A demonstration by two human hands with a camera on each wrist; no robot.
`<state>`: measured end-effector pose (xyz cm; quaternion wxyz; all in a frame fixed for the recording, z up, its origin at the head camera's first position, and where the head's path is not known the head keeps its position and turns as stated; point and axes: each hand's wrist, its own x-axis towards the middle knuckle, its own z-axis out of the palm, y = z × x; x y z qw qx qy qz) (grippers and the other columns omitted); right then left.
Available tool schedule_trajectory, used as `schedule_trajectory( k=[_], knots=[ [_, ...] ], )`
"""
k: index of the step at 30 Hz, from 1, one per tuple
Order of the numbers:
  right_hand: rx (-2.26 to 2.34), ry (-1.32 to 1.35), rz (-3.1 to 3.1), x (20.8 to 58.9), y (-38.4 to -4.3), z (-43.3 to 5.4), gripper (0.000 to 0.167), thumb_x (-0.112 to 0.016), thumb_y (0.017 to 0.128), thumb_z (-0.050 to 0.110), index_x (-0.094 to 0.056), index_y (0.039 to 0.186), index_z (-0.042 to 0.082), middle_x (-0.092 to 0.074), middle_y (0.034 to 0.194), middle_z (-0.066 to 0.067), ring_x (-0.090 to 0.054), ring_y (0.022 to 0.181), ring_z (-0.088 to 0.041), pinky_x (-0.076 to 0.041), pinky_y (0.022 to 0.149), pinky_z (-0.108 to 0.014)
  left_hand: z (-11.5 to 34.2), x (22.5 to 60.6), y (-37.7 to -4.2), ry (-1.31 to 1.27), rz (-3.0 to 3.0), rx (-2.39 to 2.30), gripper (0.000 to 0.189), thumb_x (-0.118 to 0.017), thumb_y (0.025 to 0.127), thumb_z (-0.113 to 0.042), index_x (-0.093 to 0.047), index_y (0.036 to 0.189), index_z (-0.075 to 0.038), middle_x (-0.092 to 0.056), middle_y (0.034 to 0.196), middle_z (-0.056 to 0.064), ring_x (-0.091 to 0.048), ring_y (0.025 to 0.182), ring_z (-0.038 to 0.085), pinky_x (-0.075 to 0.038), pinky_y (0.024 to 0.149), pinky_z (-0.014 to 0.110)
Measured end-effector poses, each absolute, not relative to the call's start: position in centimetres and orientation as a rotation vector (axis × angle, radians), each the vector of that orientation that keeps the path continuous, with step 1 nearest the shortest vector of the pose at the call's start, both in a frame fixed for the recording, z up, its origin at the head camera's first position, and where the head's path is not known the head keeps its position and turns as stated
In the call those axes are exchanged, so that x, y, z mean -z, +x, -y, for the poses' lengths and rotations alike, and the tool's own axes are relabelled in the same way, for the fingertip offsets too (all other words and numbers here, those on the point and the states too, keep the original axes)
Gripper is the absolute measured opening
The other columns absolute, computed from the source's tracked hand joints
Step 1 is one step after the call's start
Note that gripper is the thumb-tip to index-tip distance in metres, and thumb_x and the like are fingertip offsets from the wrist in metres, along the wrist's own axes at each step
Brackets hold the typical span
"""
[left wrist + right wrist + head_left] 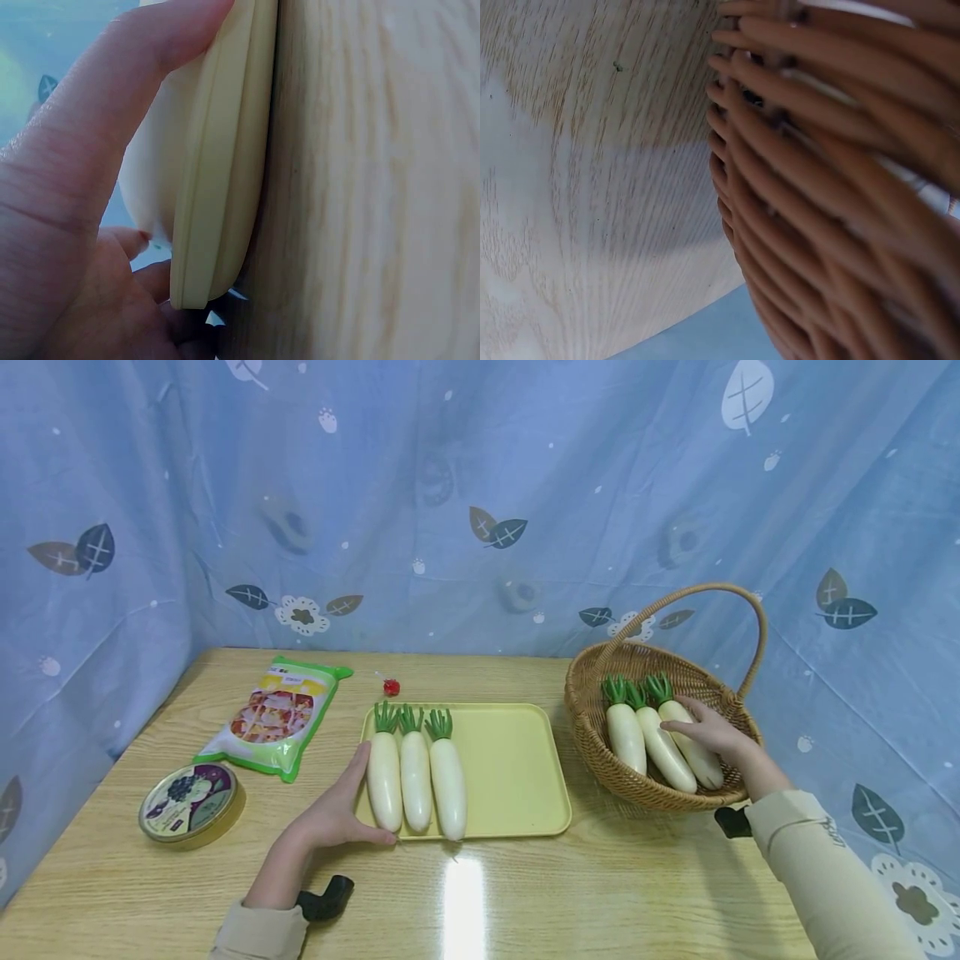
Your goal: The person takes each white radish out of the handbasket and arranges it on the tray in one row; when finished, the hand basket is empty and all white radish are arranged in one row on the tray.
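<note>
The left hand (330,814) holds the smooth, flat tray (502,768) by its corner. Three long radishes (415,781) lie there, with a wide gap to its right edge. The right hand (708,731) grips another radish (699,764) in the bumpy, woven basket (592,739).

From the person's side, I see a pale wood-grain table (615,893) with a bright streak of glare at six o'clock from the pale-yellow rectangular tray (510,768) lying on it. Around that tray, a handled wicker basket (592,747) stands near three, a round printed tin (183,803) near nine, a green-edged food packet (273,714) between nine and ten, a small red object (392,687) between ten and eleven.
</note>
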<state>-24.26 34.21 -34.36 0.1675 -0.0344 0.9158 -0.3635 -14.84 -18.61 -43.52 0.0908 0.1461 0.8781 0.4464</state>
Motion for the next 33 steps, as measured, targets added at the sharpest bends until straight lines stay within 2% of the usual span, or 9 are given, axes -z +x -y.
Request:
schedule_trajectory(
  k=[3, 9, 19, 25, 28, 33],
  knots=[
    [1.044, -0.1, -2.606, 34.4, -24.2, -34.3, 0.082, -0.052, 0.093, 0.031, 0.002, 0.143, -0.006, 0.008, 0.142, -0.038, 0.0, 0.126, -0.057, -0.017, 0.095, -0.069, 18.6, 43.6, -14.9, 0.443, -2.613, -1.328, 0.139, -0.087, 0.052, -0.039, 0.01, 0.144, 0.001, 0.009, 0.149, 0.024, 0.001, 0.136, 0.039, -0.009, 0.107, 0.054],
    [1.046, -0.115, -2.627, 34.6, -24.1, -34.4, 0.072, -0.047, 0.095, 0.022, -0.001, 0.143, -0.005, -0.002, 0.139, -0.041, -0.017, 0.121, -0.057, -0.034, 0.087, -0.063, 18.6, 43.6, -14.8, 0.443, -2.614, -1.327, 0.14, -0.087, 0.052, -0.04, 0.01, 0.144, 0.0, 0.009, 0.149, 0.024, 0.001, 0.136, 0.04, -0.009, 0.107, 0.054],
    [1.067, -0.109, -2.655, 34.3, -24.0, -34.1, 0.069, -0.044, 0.097, 0.023, -0.002, 0.144, -0.003, -0.01, 0.136, -0.043, -0.033, 0.113, -0.055, -0.045, 0.076, -0.052, 18.6, 43.4, -14.7, 0.426, -2.607, -1.332, 0.139, -0.087, 0.052, -0.038, 0.011, 0.144, 0.0, 0.009, 0.149, 0.023, 0.002, 0.136, 0.039, -0.008, 0.107, 0.054],
    [1.168, -0.121, -2.702, 33.9, -23.7, -33.4, 0.069, -0.047, 0.096, 0.023, -0.005, 0.146, 0.001, -0.026, 0.13, -0.043, -0.052, 0.097, -0.044, -0.05, 0.067, -0.04, 18.6, 43.5, -14.7, 0.427, -2.613, -1.324, 0.139, -0.087, 0.052, -0.039, 0.01, 0.144, 0.0, 0.009, 0.15, 0.023, 0.001, 0.136, 0.039, -0.008, 0.107, 0.054],
    [1.205, -0.111, -2.714, 33.6, -23.4, -33.0, 0.07, -0.047, 0.095, 0.027, -0.006, 0.146, 0.003, -0.028, 0.131, -0.041, -0.053, 0.096, -0.04, -0.05, 0.066, -0.037, 18.6, 43.5, -14.7, 0.426, -2.617, -1.317, 0.139, -0.087, 0.052, -0.039, 0.01, 0.144, 0.0, 0.008, 0.149, 0.023, 0.001, 0.136, 0.04, -0.009, 0.107, 0.054],
    [1.268, -0.109, -2.723, 33.2, -23.3, -32.6, 0.072, -0.049, 0.094, 0.033, -0.007, 0.147, 0.006, -0.024, 0.135, -0.04, -0.048, 0.104, -0.046, -0.05, 0.068, -0.039, 18.6, 43.5, -14.7, 0.426, -2.622, -1.312, 0.139, -0.087, 0.052, -0.04, 0.01, 0.144, 0.0, 0.008, 0.149, 0.024, 0.001, 0.135, 0.04, -0.008, 0.107, 0.054]
  ],
)
